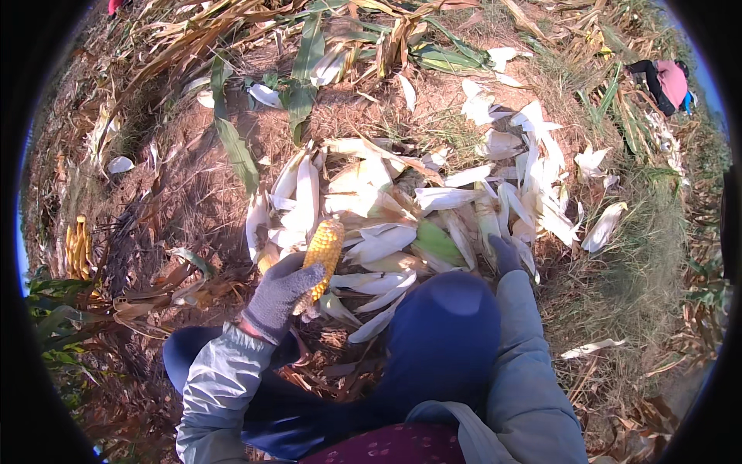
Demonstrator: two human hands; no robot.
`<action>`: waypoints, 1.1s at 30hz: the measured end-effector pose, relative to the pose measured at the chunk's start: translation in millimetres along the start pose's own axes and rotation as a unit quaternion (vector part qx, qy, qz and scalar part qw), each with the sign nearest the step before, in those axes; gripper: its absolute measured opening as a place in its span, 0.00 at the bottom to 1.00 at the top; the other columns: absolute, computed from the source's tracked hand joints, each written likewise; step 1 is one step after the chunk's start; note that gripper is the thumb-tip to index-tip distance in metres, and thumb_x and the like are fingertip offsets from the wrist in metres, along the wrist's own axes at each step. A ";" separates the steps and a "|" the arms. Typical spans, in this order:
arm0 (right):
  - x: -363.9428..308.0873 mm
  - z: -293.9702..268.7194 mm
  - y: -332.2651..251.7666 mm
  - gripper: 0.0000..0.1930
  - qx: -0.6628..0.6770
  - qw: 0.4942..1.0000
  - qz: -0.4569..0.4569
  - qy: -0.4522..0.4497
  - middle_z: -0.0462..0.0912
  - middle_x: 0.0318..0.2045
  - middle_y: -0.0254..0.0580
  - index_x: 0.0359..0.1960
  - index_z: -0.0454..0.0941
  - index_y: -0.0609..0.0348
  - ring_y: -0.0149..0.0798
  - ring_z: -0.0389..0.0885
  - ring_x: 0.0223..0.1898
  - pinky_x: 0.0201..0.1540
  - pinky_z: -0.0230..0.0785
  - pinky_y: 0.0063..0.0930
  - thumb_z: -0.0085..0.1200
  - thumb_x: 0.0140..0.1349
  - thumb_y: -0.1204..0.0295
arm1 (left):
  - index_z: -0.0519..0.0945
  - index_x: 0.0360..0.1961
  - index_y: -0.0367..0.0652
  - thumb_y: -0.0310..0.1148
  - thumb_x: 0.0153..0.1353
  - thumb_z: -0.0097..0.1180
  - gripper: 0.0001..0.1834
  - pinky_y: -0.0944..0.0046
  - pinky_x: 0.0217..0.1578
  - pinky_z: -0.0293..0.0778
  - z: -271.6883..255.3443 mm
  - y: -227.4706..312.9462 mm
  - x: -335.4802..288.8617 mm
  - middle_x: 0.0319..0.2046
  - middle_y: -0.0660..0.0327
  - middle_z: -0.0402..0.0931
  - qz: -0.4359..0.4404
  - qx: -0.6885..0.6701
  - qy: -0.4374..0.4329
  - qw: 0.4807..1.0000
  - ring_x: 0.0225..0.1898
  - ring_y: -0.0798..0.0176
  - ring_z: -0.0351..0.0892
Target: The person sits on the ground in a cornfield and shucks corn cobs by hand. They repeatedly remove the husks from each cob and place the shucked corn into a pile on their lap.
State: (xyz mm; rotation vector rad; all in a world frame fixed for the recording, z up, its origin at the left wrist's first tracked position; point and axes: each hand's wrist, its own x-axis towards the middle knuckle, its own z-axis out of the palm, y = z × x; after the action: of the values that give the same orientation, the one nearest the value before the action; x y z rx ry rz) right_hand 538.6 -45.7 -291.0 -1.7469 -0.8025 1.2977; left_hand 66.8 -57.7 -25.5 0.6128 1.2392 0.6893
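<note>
My left hand (284, 290), in a grey glove, is closed round the lower part of a husked corn cob (326, 246). The cob's bare yellow kernels show, and it tilts up and slightly right. Part of another yellowish cob (268, 257) shows just behind that hand. On the other side of my raised knee, my right hand (506, 255), also gloved, reaches into the husks and touches a pale, husk-covered piece (487, 213). Its fingers are mostly hidden. Between the hands spreads a heap of pale corn husks (379, 203), with a green-husked ear (437, 243) among them.
Several bare yellow cobs (77, 247) stand bunched at the far left. Dry stalks and leaves (386, 31) lie along the far side. More loose husks (541, 170) trail off to the right across dry grass. Another person (666, 83) bends over at the far right.
</note>
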 end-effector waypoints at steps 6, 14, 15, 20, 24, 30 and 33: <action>-29.2 -25.7 -88.5 0.20 0.300 0.943 -0.060 0.135 0.78 0.39 0.38 0.51 0.71 0.61 0.36 0.77 0.39 0.42 0.71 0.29 0.51 0.62 0.63 | 0.71 0.48 0.31 0.36 0.56 0.57 0.23 0.74 0.15 0.70 -3.8 -1.3 -10.1 0.28 0.58 0.76 0.011 -0.062 -0.016 0.998 0.18 0.69 0.75; -66.2 7.3 -249.2 0.17 0.413 0.872 -0.200 -0.170 0.76 0.49 0.46 0.51 0.69 0.64 0.39 0.74 0.50 0.53 0.66 0.34 0.50 0.62 0.70 | 0.73 0.42 0.33 0.40 0.56 0.60 0.20 0.71 0.11 0.67 -20.3 -10.1 -18.3 0.25 0.58 0.75 0.085 -0.134 -0.026 0.987 0.16 0.68 0.74; -47.8 -10.9 -253.1 0.15 0.387 0.878 -0.193 -0.207 0.76 0.46 0.46 0.48 0.71 0.63 0.41 0.76 0.45 0.49 0.68 0.37 0.49 0.62 0.69 | 0.73 0.41 0.33 0.41 0.55 0.61 0.21 0.71 0.11 0.68 -19.2 -7.0 -12.1 0.25 0.58 0.75 0.084 -0.131 -0.025 0.988 0.16 0.68 0.74; -83.7 113.9 -330.4 0.21 0.317 0.922 -0.105 -0.194 0.77 0.44 0.46 0.51 0.69 0.65 0.38 0.78 0.39 0.36 0.74 0.29 0.44 0.65 0.60 | 0.77 0.39 0.31 0.43 0.46 0.65 0.26 0.66 0.22 0.72 -38.0 -23.7 -12.8 0.28 0.54 0.78 0.066 -0.048 0.017 0.996 0.22 0.64 0.77; -74.3 184.2 -306.3 0.18 0.227 0.959 -0.130 -0.112 0.78 0.29 0.38 0.42 0.75 0.59 0.30 0.73 0.23 0.22 0.65 0.22 0.51 0.62 0.56 | 0.81 0.34 0.31 0.41 0.38 0.69 0.25 0.64 0.28 0.75 -35.9 -83.9 34.2 0.28 0.55 0.79 0.102 0.003 0.137 0.985 0.27 0.62 0.77; -88.9 231.8 -302.0 0.18 0.247 0.962 -0.072 -0.089 0.78 0.24 0.30 0.37 0.75 0.53 0.29 0.74 0.20 0.22 0.65 0.24 0.54 0.57 0.52 | 0.77 0.33 0.40 0.35 0.53 0.59 0.10 0.67 0.11 0.65 -109.2 -37.8 -2.7 0.21 0.61 0.75 0.076 -0.292 0.149 0.942 0.16 0.65 0.72; -138.4 256.3 -316.2 0.16 0.235 0.962 -0.119 -0.065 0.78 0.23 0.32 0.37 0.74 0.56 0.29 0.75 0.20 0.23 0.69 0.24 0.54 0.59 0.56 | 0.65 0.51 0.34 0.45 0.58 0.55 0.29 0.64 0.29 0.74 -219.1 72.0 -117.1 0.37 0.50 0.72 0.361 -0.424 0.164 0.814 0.32 0.56 0.76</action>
State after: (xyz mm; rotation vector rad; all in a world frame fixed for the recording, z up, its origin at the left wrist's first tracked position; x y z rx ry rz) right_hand 245.5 46.6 9.7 -1.1638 -0.6831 1.3175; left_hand -177.5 -88.7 53.7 0.1772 0.8273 1.9257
